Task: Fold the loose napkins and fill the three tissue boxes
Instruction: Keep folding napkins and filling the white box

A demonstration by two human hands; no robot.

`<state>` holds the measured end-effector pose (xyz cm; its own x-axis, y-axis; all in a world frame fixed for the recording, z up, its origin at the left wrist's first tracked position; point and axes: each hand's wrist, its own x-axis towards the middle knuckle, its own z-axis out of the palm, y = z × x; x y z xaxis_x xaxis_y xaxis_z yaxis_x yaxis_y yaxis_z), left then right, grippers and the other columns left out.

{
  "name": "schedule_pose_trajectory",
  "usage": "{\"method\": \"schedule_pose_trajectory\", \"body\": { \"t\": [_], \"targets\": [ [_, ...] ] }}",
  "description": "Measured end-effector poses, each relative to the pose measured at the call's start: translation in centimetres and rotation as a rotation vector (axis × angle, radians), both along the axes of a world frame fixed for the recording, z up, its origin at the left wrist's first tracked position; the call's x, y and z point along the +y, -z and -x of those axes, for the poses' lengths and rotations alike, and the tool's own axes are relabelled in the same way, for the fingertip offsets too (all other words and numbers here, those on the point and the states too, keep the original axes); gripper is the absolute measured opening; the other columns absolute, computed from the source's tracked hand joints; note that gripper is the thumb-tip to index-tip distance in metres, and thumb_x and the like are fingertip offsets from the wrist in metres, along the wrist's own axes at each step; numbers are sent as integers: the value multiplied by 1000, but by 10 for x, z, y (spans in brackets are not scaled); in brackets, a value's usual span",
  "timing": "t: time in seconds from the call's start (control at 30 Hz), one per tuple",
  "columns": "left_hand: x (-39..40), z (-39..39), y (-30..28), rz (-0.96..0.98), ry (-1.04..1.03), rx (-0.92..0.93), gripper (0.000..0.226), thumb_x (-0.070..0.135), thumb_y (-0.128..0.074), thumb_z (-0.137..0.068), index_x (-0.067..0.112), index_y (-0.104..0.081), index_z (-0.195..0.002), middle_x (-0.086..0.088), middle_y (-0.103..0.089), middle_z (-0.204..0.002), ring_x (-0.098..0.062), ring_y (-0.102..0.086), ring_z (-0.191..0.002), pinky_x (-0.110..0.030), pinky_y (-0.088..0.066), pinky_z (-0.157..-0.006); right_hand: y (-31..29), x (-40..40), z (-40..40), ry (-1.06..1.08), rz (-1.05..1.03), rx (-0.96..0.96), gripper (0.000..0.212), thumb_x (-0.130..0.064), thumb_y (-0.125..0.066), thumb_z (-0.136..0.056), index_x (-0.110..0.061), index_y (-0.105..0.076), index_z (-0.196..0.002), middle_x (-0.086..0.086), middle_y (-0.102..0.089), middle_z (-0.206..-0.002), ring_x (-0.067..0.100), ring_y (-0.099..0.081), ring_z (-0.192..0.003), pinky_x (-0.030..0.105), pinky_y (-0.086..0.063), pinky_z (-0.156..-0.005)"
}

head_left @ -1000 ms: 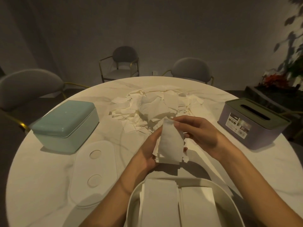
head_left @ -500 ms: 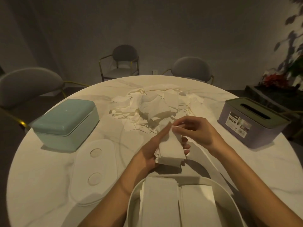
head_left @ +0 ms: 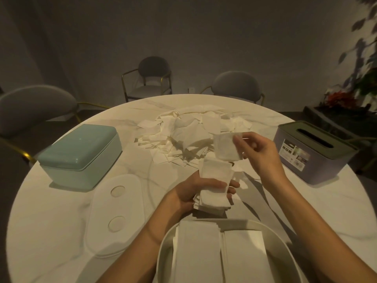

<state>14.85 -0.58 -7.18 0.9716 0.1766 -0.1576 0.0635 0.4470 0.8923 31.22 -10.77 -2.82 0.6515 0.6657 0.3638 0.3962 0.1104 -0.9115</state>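
Folding napkins at the round table

Pinching one thin, soft white napkin by its top right corner, the right hand holds it up above the table, sheet hanging roughly square and slightly see-through. Left hand palm up, thumb pressed across a stack of folded napkins, fingers curled under it; stack looks fluffy, edges uneven.

Loose napkin pile sits mid-table beyond the hands, crumpled flat squares, matte paper. Table is round, glossy, pale marble-look with faint veins.

Three boxes:
- white box at near edge, rounded plastic, open, two neat rows of folded napkins inside.
- teal box on the left, rounded-corner plastic, smooth lid on.
- purple box on the right, dark lid with a slot, printed label on its side; text too small to read.

White lid lies flat on the table beside the white box, oblong, two round dimples.

Grey padded chairs with gold metal frames stand around the far side.
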Motion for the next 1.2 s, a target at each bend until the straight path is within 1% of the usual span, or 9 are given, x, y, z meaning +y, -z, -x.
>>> {"method": "schedule_pose_trajectory", "body": {
  "t": [0.1, 0.2, 0.27, 0.37, 0.53, 0.67, 0.83, 1.0, 1.2],
  "targets": [
    [0, -2, 2, 75, -108, -45, 35, -8, -66, -88, 4, -67, -120, -21, -67, -107, -30, -72, -95, -47, -60, -87, -9, -3, 0, -31, -41, 126, 21, -31, -64, -98, -19, -72, -114, -16, -74, -83, 4, -70, -87, 17, -56, -72],
    [2, -4, 3, 196, -225, -23, 33, 2, -70, -87, 5, -68, -121, -20, -69, -110, -35, -70, -104, -49, -59, -90, -15, -8, -1, -260, 18, 263, 28, -30, -66, -96, -20, -69, -122, 8, -75, -108, 18, -71, -101, 25, -56, -83],
    [3, -5, -1, 299, -316, 9, 37, 22, -72, -94, 7, -72, -128, -20, -70, -121, -38, -66, -111, -52, -54, -96, -15, -8, 1, -328, 150, 181, 26, -30, -67, -95, -25, -69, -121, 26, -68, -102, 32, -65, -91, 24, -52, -79],
    [4, -8, -7, 362, -378, -36, 50, 40, -69, -94, 11, -68, -135, -24, -66, -132, -39, -66, -116, -54, -51, -100, -8, -1, 6, -271, 283, 77, 20, -34, -68, -94, -34, -68, -114, 20, -70, -91, 31, -62, -85, 27, -51, -77],
    [7, -3, -5, 274, -478, -65, 31, 14, -66, -97, 10, -67, -128, -21, -72, -122, -38, -71, -111, -46, -61, -89, 4, 4, 5, -323, 290, 80, 18, -33, -70, -93, -33, -68, -111, 28, -63, -83, 20, -58, -73, 30, -50, -73],
    [9, -2, -4, 252, -496, -56, 30, 14, -70, -94, 11, -71, -123, -22, -71, -123, -40, -69, -114, -52, -53, -101, 11, 8, 4, -296, 273, 158, 17, -29, -70, -94, -28, -66, -110, 15, -75, -97, 31, -69, -95, 46, -58, -85],
    [11, -2, -4, 215, -523, -36, 23, 22, -73, -90, 18, -80, -111, -19, -74, -118, -37, -73, -105, -49, -57, -91, 18, 12, 7, -243, 280, 110, 18, -25, -73, -92, -22, -66, -108, 0, -75, -98, 20, -73, -85, 28, -60, -69],
    [12, -3, -4, 259, -552, -8, 45, 24, -73, -88, 7, -67, -130, -22, -72, -120, -39, -72, -105, -47, -62, -82, 20, 13, 7, -234, 277, 51, 12, -28, -65, -98, -19, -66, -105, -2, -75, -98, 16, -74, -83, 27, -61, -68],
    [17, -2, 2, 201, -574, -59, 32, 13, -68, -94, 10, -70, -126, -24, -72, -121, -44, -70, -110, -62, -53, -97, 10, 14, 20, -350, 401, 102, 53, -66, -60, -77, -26, -68, -111, -11, -71, -111, 5, -70, -93, 19, -57, -70]
  ]
}}
